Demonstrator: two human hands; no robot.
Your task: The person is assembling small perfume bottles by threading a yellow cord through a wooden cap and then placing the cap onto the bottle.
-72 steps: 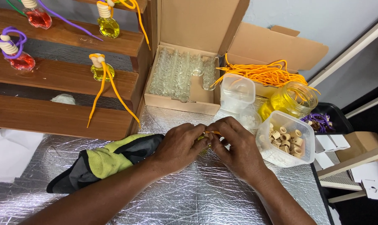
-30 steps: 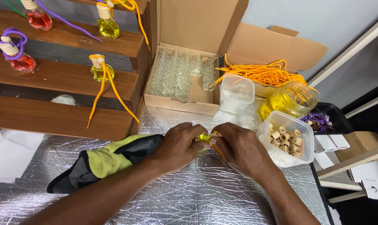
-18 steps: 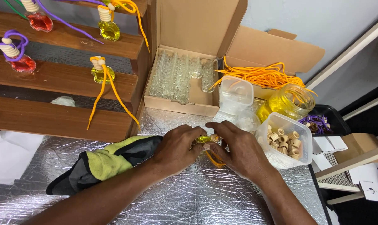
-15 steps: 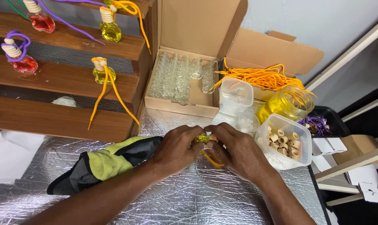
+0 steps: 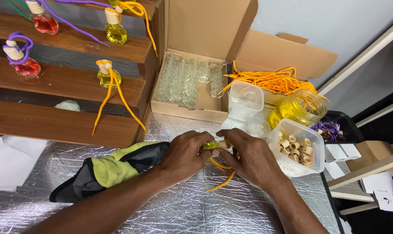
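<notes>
While both hands meet over the foil-covered worktop point(image 5: 170, 208), I see the left hand point(image 5: 185, 154) curled around a small glass bottle of yellow liquid point(image 5: 211, 145), fingers closed on its body. My right hand point(image 5: 248, 156) pinches the wooden cap point(image 5: 224, 143) at the bottle's neck between thumb and fingertips. An orange cord point(image 5: 220, 177) loops down from the bottle onto the crinkled silver sheet. Taking the bottle as landmark: just left of it lies a yellow-green and black cloth point(image 5: 107, 169); just right stands a clear tub of wooden caps point(image 5: 297, 147); behind it sits an open cardboard box point(image 5: 192, 82) of empty glass bottles, with a jar of yellow liquid point(image 5: 298, 108) and a tangle of orange cords point(image 5: 270, 82) behind and right. Far left and behind, stepped wooden shelves point(image 5: 71, 78) carry finished red and yellow bottles with cords. A pale wall point(image 5: 317, 21) closes the room beyond.
</notes>
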